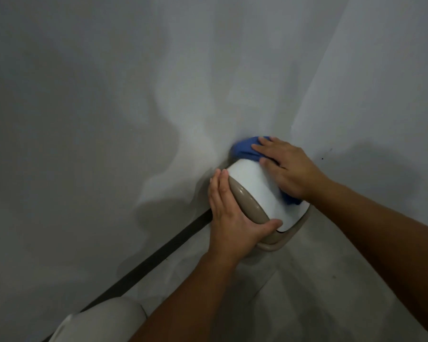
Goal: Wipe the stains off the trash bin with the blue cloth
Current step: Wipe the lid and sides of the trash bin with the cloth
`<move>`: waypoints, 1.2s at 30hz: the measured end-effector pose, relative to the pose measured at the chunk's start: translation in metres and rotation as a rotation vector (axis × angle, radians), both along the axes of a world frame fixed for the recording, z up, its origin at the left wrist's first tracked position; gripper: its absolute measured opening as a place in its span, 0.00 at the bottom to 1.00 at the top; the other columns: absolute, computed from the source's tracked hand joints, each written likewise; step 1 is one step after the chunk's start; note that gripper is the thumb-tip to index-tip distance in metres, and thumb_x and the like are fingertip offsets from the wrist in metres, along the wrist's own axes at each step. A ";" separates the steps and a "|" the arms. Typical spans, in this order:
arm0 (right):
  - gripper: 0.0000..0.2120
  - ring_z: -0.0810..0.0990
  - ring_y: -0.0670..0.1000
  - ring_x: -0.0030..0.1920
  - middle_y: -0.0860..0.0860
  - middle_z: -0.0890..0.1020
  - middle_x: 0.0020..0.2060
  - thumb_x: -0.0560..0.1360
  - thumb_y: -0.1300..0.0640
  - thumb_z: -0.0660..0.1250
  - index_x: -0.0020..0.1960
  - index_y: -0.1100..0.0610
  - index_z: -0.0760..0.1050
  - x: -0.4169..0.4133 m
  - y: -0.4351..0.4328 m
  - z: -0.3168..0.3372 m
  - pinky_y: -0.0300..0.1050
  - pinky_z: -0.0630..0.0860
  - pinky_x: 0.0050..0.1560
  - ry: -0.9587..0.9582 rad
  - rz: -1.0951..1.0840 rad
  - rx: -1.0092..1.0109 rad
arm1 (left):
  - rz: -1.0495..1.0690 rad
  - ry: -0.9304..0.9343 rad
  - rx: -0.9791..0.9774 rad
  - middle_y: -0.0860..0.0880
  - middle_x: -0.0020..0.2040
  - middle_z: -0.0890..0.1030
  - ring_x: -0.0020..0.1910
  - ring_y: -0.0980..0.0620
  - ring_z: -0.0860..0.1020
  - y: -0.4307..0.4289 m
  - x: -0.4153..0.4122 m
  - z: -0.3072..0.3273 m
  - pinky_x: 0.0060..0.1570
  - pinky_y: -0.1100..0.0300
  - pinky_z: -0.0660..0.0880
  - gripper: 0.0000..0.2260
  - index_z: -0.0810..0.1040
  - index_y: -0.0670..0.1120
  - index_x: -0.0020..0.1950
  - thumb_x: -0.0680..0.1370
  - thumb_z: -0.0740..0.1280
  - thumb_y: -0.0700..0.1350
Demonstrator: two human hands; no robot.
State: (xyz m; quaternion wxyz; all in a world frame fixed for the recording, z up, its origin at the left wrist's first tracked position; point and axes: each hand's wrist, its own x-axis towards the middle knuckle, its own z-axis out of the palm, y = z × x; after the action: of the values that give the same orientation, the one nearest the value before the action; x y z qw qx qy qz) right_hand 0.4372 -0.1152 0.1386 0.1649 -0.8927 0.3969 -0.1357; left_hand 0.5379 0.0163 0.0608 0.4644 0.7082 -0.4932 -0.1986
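A small white trash bin (257, 188) with a beige rim lies tipped on the floor in the corner of two white walls. My left hand (229, 213) grips its beige rim, thumb hooked over the near edge. My right hand (286, 166) lies flat on the bin's far right side and presses the blue cloth (245, 148) against it. The cloth shows above my fingers and again as a small fold below my palm. A beige lid (282, 240) lies under the bin. I cannot make out any stains.
White walls meet in a corner right behind the bin. A dark baseboard strip (158, 257) runs along the left wall's foot. My knee in light trousers (104, 319) is at the bottom left. Pale grey floor spreads below.
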 end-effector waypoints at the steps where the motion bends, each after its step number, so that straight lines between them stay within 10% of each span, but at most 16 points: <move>1: 0.19 0.59 0.51 0.73 0.51 0.66 0.72 0.80 0.55 0.56 0.70 0.50 0.65 0.009 -0.002 -0.001 0.51 0.53 0.74 0.039 0.028 -0.013 | 0.000 -0.001 0.008 0.58 0.77 0.45 0.77 0.50 0.49 0.000 0.000 0.000 0.70 0.40 0.65 0.63 0.41 0.55 0.77 0.56 0.78 0.65; 10: 0.24 0.52 0.48 0.75 0.49 0.61 0.74 0.78 0.49 0.49 0.73 0.51 0.57 -0.002 0.060 -0.010 0.55 0.54 0.74 0.076 0.218 -0.082 | 0.019 -0.059 -0.037 0.51 0.78 0.49 0.77 0.48 0.52 -0.003 0.002 -0.005 0.69 0.41 0.67 0.62 0.42 0.49 0.78 0.58 0.76 0.67; 18: 0.25 0.45 0.53 0.76 0.53 0.49 0.77 0.80 0.45 0.45 0.75 0.48 0.47 -0.031 0.018 -0.028 0.55 0.44 0.75 0.118 -0.116 -0.121 | 0.014 -0.060 0.018 0.53 0.78 0.48 0.77 0.50 0.50 -0.003 0.003 -0.005 0.72 0.45 0.61 0.63 0.41 0.53 0.78 0.55 0.76 0.69; 27: 0.23 0.44 0.46 0.75 0.47 0.54 0.76 0.80 0.49 0.47 0.74 0.47 0.52 -0.013 0.056 -0.027 0.50 0.43 0.75 0.021 0.209 -0.127 | 0.027 -0.083 -0.023 0.51 0.77 0.52 0.75 0.50 0.55 -0.003 0.003 -0.005 0.70 0.47 0.66 0.59 0.44 0.50 0.78 0.58 0.75 0.67; 36: 0.23 0.44 0.52 0.76 0.52 0.49 0.76 0.81 0.55 0.49 0.74 0.53 0.47 -0.038 0.029 -0.041 0.47 0.43 0.74 -0.241 -0.266 0.051 | 0.032 -0.122 0.029 0.51 0.77 0.52 0.76 0.47 0.54 -0.005 0.005 -0.004 0.70 0.46 0.62 0.62 0.43 0.54 0.77 0.54 0.74 0.72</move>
State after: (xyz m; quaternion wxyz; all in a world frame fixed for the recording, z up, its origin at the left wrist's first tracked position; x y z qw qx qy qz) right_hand 0.3991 -0.0864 0.0972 0.2146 -0.8050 0.4923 -0.2522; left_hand 0.5429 0.0114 0.0571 0.4263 0.7334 -0.5064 -0.1548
